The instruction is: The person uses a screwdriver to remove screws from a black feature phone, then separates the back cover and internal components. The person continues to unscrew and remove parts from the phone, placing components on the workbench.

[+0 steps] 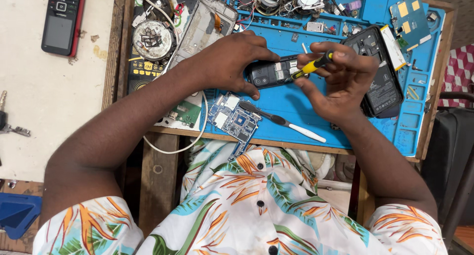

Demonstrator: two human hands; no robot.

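Note:
My left hand (229, 62) grips a small black phone (270, 72) with its back open, holding it down on the blue work mat (296, 104). My right hand (340, 77) holds a yellow-handled screwdriver (312, 66), its tip touching the phone's open back near the right end. Just in front of the phone lie a blue circuit board (234, 121) and a black-and-white brush-like tool (284, 121).
A larger black phone with its back off (382, 87) lies right of my hand. A silver phone frame (205, 23), round parts (154, 39), wires and small parts crowd the mat's far side. A red-and-black keypad phone (61, 20) and keys (12, 129) lie at left.

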